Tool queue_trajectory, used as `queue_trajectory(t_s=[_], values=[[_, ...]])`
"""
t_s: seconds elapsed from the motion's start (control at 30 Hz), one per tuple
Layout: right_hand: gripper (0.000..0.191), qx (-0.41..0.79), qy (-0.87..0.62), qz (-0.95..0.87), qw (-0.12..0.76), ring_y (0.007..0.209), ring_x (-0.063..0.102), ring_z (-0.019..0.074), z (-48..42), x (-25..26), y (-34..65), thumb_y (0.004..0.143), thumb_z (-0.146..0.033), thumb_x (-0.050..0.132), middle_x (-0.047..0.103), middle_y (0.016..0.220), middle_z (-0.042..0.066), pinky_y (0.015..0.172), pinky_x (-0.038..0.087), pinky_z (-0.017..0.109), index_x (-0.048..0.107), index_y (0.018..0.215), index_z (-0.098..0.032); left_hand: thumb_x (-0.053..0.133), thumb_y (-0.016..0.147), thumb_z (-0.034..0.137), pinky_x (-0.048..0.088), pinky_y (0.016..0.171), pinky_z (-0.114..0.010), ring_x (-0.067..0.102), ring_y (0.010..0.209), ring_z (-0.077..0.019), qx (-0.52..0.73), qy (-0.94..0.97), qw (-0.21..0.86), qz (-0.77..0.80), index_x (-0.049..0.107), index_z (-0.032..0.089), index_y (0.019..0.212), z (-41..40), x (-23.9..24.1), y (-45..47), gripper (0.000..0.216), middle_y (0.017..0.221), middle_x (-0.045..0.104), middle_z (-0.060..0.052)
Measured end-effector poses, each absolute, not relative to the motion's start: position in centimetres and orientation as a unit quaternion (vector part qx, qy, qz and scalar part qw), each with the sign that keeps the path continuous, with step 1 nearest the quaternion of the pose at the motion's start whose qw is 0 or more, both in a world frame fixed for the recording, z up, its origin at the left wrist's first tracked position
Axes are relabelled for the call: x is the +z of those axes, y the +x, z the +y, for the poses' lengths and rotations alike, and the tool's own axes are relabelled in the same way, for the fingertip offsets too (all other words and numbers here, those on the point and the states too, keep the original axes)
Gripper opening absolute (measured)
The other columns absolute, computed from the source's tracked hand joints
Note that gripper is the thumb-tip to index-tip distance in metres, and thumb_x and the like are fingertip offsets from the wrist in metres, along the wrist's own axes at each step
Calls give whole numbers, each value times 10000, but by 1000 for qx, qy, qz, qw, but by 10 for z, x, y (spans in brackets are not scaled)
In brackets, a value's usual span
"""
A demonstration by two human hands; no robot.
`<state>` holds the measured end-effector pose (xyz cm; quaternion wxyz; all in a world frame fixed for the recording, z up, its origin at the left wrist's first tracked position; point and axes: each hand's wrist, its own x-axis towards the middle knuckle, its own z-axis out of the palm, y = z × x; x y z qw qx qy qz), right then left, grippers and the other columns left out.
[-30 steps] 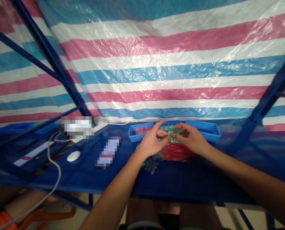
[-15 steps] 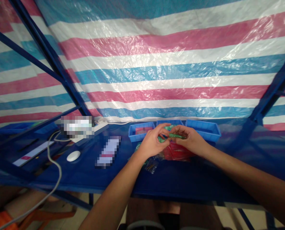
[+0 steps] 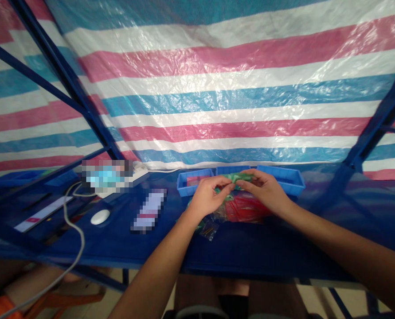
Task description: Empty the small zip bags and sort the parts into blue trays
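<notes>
My left hand and my right hand face each other above the blue table, both pinching a crinkled green plastic bag. Its upper edge shows between the fingertips, while the lower part is partly hidden behind them. Below the hands lie red plastic bags. Close to my left wrist rests a small clear bag with thin dark pieces inside. More greenish plastic is half covered by my left hand.
Behind the hands stand a left blue bin with reddish contents, a middle bin and a right bin. Leftward are a blurred-out flat phone-like object, a white oval object, a power strip and a cable. Blue metal posts frame the table.
The green bag has gone from a narrow folded strip by my right fingers to a wider spread piece between both hands. My left fingers have closed onto it.
</notes>
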<state>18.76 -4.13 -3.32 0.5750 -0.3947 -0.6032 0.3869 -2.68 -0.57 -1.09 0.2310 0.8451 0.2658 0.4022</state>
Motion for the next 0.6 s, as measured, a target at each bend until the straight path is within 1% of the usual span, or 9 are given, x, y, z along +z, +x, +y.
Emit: queue_trajectory(t_s=[0.1,0.2,0.27,0.43,0.5,0.6], values=[[404,399,-392,-594,578,920,759,250,-41,-31,188,763,-545,902,821,1017,49,925,595,424,775,1003,-247,700,985,361,549,767,-290,735,824,-190,410,844,227,260,769,182,994,-6,-12,-26,192,934,799,-51],[408,403,-378,-593,586,945,756,244,-41,-30,188,742,-528,922,815,1015,50,960,580,431,769,977,-232,712,982,377,569,837,-307,752,914,-207,417,843,229,251,771,187,1080,-8,-12,-26,223,1041,809,-72],[410,404,-380,-592,584,955,757,248,-41,-31,189,742,-524,923,818,1027,54,962,577,433,769,983,-230,700,993,395,573,856,-316,756,949,-217,416,842,235,251,778,192,1083,-8,-11,-26,236,1072,810,-78],[394,395,-411,-595,567,864,745,241,-41,-32,192,814,-552,859,821,981,48,835,577,395,765,1043,-245,677,1008,408,573,817,-313,759,947,-221,405,835,261,265,788,192,1052,-7,-9,-26,247,1052,812,-79],[371,370,-411,-613,564,881,728,237,-41,-31,192,831,-557,842,809,976,49,840,565,383,764,1000,-236,701,991,407,575,805,-309,761,945,-218,406,829,276,269,784,190,1068,-7,-10,-26,244,1054,812,-82],[353,355,-409,-629,559,849,702,226,-40,-30,193,839,-564,834,788,918,36,807,556,365,747,928,-234,748,959,388,588,859,-323,769,984,-222,414,813,316,261,757,188,1169,-5,-14,-25,290,1099,810,-96]])
